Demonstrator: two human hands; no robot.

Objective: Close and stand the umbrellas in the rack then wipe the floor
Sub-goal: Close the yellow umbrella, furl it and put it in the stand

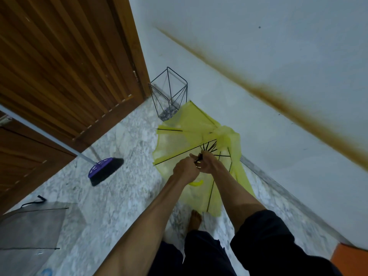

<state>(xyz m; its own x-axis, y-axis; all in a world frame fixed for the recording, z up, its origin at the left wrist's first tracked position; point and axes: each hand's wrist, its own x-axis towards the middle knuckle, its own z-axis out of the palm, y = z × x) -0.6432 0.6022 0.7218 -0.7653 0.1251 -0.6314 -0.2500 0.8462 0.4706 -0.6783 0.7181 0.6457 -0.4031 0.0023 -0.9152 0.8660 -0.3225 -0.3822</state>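
On the speckled floor [119, 196], left grip [186, 169] and right grip [207, 162] both clench the yellow umbrella [189, 136] at its shaft, apparently to fold it; the wire rack [169, 92] stands just beyond them.

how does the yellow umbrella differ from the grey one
The yellow umbrella is gripped by the left hand and right hand; the grey umbrella lies on the floor, untouched. The yellow umbrella's canopy is bunched and partly folded; the grey umbrella's visible panels lie spread flat. Both are see-through with black ribs, and neither stands in the rack.
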